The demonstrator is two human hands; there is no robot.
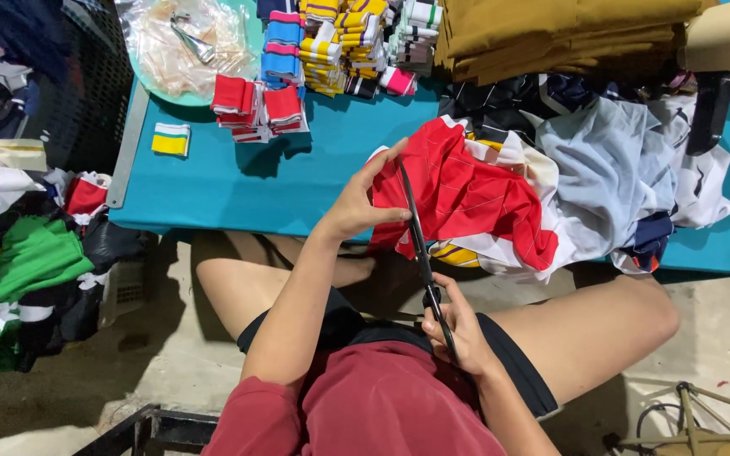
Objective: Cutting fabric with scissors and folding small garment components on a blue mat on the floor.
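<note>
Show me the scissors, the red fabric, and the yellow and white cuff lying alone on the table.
scissors (416, 236), head view, on the blades.
red fabric (466, 198), head view, mid-cloth.
yellow and white cuff (171, 140), head view, centre.

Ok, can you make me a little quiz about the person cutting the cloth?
1. True or false: the right hand holds the black scissors.
2. What colour is the table top? A) teal B) brown C) pink
3. Fill in: the left hand grips the ___ fabric.

Key: 1 true. 2 A. 3 red.
</note>
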